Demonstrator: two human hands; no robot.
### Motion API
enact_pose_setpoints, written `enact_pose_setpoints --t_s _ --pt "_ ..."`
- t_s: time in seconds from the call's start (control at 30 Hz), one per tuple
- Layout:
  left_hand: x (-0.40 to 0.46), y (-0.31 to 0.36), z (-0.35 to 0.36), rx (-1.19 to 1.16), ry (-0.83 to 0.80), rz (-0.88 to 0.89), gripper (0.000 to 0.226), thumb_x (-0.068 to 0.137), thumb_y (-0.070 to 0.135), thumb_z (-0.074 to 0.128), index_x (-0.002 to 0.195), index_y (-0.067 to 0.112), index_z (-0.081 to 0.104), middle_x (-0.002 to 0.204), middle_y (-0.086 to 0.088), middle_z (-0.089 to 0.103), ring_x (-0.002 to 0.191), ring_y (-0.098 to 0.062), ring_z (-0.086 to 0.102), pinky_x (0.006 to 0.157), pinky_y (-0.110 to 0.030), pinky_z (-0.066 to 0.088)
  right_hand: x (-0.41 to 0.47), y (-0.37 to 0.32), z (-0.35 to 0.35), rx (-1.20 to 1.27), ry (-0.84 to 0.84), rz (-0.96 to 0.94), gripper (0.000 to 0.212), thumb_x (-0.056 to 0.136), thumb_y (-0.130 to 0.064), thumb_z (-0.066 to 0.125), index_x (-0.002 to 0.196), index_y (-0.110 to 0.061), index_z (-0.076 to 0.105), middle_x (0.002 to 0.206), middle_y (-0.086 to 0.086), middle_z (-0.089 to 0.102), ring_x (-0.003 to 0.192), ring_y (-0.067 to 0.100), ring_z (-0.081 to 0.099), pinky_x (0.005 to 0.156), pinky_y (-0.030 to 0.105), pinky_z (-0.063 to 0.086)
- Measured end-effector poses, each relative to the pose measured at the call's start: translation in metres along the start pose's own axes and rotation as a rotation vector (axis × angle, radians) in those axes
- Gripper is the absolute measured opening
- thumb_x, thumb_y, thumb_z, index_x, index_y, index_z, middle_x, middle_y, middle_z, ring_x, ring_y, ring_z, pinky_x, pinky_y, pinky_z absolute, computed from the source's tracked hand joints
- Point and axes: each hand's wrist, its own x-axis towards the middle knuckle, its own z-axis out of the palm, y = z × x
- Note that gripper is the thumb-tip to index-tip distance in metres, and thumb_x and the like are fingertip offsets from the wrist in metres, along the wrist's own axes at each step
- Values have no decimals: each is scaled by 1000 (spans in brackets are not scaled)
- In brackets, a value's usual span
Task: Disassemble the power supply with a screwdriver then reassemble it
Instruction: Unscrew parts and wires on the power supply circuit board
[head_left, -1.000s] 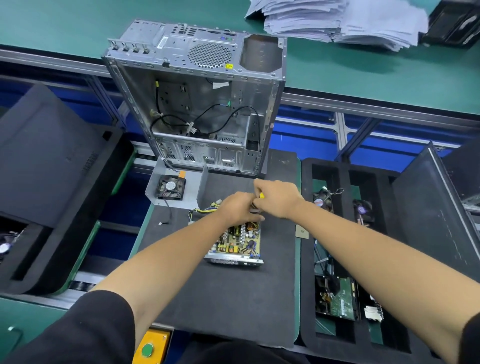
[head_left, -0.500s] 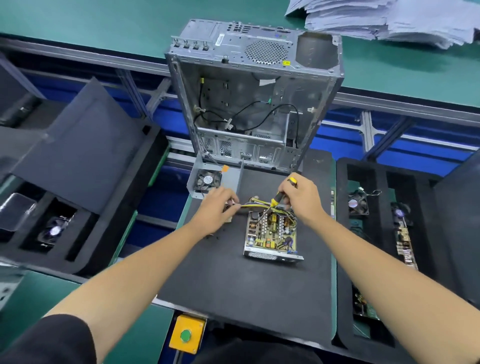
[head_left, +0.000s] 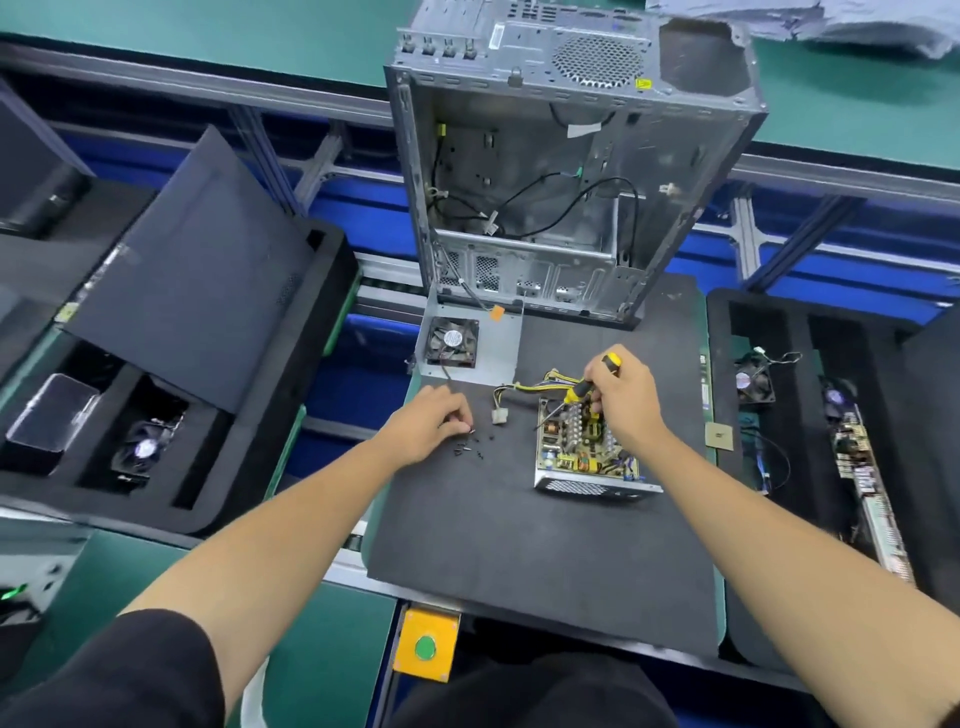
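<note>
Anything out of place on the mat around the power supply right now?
Only the small black screws: they lie loose and scattered on the mat by the left hand, uncontained, so they could roll or get lost.

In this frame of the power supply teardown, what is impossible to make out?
Head view, all:
- screwdriver tip: too thin and blurred to tell which screw it meets.
- left hand fingertips: curled, hiding whether they pinch a screw.
- loose screws: too small to count.
- paper stack: cut off by the top edge.
</note>
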Motion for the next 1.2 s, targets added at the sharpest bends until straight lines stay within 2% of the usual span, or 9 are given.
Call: enact_pose_setpoints --t_s 0.1,0.2,0.3,0.43,0.57,0.73,0.83,1.0,1.2 --pt "4 -4 -2 12 -29 -3 9 101 15 61 106 20 68 101 8 53 104 -15 50 92 -38 47 -3 2 8 24 26 28 15 78 -38 49 76 -28 60 70 2 73 57 19 55 69 59 53" --pt "9 -6 -2 -29 -24 -29 12 98 5 64 106 14 68 100 5 50 94 -13 54 91 -32 48 -8 3 15 -2 54 40 18 78 -42 47 77 -28 59 70 0 73 58 18 56 72 59 53" --pt "12 -6 -1 -31 -72 -24 12 95 4 69 102 13 67 103 -3 53 80 -6 52 85 -30 48 -11 5 21 -33 78 47 22 77 -43 44 79 -26 58 71 -2 73 56 15 55 73 58 54" --pt "16 -5 1 -30 -65 -10 15 95 2 66 103 13 65 104 -6 56 80 -9 53 84 -27 49 -12 7 24 -14 94 56 19 78 -41 45 78 -27 58 72 -4 74 57 16 55 74 58 53" --pt "22 -3 4 43 -86 -11 11 96 5 67 103 12 68 104 -6 56 91 -19 58 87 -33 51 -14 7 26 -20 106 52 17 81 -40 44 79 -28 57 72 -4 74 56 13 53 71 54 53" --pt "31 3 1 111 -152 -23 4 94 6 68 98 8 69 103 -5 53 97 -24 61 82 -32 49 -14 6 28 -40 124 62 20 80 -42 44 79 -26 56 71 -5 74 54 13 53 68 52 53" --pt "34 4 1 143 -181 -18 2 95 8 67 97 9 66 107 -7 54 96 -25 60 85 -35 49 -13 5 29 -42 135 65 21 80 -42 44 80 -26 57 70 -6 74 56 14 55 69 51 53" --pt "33 -1 0 110 -223 70 4 96 11 66 93 12 63 100 -2 53 89 -20 56 79 -32 45 -11 5 29 -55 146 66 21 80 -43 43 80 -28 58 69 -8 73 56 11 57 69 50 54" --pt "32 -8 -2 76 -209 106 10 98 17 66 91 19 58 98 2 57 91 -17 55 79 -32 45 -10 7 29 -56 144 67 20 80 -42 42 80 -30 58 70 -7 74 59 14 58 72 54 55"
